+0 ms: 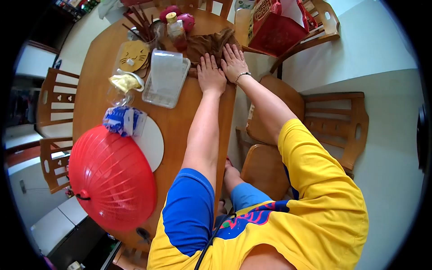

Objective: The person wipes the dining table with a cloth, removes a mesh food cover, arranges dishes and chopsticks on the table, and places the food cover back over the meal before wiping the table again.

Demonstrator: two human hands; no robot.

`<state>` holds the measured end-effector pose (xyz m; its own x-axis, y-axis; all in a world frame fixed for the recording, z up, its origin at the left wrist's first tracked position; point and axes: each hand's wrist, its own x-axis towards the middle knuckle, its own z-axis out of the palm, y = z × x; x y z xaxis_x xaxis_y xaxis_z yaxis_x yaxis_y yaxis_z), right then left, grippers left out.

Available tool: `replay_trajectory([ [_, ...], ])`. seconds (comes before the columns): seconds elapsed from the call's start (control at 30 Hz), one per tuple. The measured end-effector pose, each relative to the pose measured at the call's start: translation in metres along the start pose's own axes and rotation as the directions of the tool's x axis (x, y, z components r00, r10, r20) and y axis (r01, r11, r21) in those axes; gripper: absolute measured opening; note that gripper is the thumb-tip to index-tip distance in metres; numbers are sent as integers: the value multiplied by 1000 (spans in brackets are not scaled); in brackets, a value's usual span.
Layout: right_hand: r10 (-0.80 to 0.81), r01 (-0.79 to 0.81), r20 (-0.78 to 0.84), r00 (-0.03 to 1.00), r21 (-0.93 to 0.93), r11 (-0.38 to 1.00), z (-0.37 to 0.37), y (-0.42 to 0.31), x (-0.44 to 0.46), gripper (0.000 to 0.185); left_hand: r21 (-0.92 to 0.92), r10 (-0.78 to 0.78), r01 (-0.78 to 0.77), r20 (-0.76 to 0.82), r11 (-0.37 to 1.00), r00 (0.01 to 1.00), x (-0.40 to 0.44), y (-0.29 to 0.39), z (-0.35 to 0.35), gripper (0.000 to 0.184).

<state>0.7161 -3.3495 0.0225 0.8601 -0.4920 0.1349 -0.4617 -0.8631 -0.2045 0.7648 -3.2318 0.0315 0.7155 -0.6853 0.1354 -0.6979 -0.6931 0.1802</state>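
A crumpled brown cloth (204, 47) lies at the far right edge of the wooden table (180, 139). My left hand (210, 75) rests flat on its near side, fingers stretched forward. Beside it, almost touching, my right hand (234, 65) presses flat on the cloth's right part, a bracelet round the wrist. Neither hand grips anything. Just left of my left hand is a clear plastic container (167, 78). Behind that stands a glass jar with a yellow lid (176, 31), close to the cloth.
A red domed food cover (112, 180) takes up the table's near left. Beside it are a blue-and-white packet (123, 120) and a white round board (153, 146). Chopsticks (139, 27), a cat-face mat (133, 56) and dragon fruit (186, 21) sit farther back. A red bag (274, 31) stands on a chair.
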Motion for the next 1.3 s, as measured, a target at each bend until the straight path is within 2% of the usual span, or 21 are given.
replay_trajectory([
  [0.1, -7, 7, -4, 1000, -8, 1000, -4, -17, -31, 62, 21, 6, -7, 53, 1000, 999, -29, -5, -15, 62],
  [0.17, -4, 4, 5, 1000, -4, 1000, -5, -28, -51, 62, 51, -2, -6, 152, 999, 988, -50, -8, -24, 64],
  [0.47, -10, 10, 73, 997, -8, 1000, -13, -79, -145, 64, 48, 2, -10, 154, 999, 988, -154, -29, -49, 62],
  [0.6, -34, 29, 128, 991, 44, 999, -18, -99, -180, 65, 65, -18, 7, 176, 998, 984, -193, -36, -60, 60],
  [0.7, -73, 62, 200, 977, 62, 996, -27, -117, -206, 65, 166, -33, 4, 170, 986, 985, -225, -41, -73, 57],
  [0.77, -104, 89, 246, 964, 73, 993, -31, -129, -224, 64, 219, -54, -1, 245, 976, 968, -248, -44, -80, 54],
  [0.8, -126, 105, 264, 956, 93, 990, -33, -135, -232, 64, 249, -13, -29, 167, 968, 986, -260, -49, -84, 52],
  [0.9, -172, 131, 291, 941, 154, 979, -38, -153, -257, 62, 221, 6, -55, 215, 974, 977, -290, -63, -96, 46],
  [1.0, -227, 174, 329, 917, 182, 968, -43, -176, -282, 62, 173, 20, -51, 176, 984, 984, -330, -77, -107, 41],
  [1.03, -241, 187, 340, 909, 184, 965, -41, -183, -295, 62, 177, 7, -39, 178, 983, 984, -346, -82, -106, 41],
  [1.13, -276, 222, 349, 895, 187, 957, -37, -202, -325, 62, 98, -3, -1, 43, 995, 999, -390, -98, -109, 40],
  [1.3, -378, 336, 354, 856, 177, 925, -36, -232, -368, 62, 58, -86, 83, 59, 995, 995, -457, -110, -125, 39],
])
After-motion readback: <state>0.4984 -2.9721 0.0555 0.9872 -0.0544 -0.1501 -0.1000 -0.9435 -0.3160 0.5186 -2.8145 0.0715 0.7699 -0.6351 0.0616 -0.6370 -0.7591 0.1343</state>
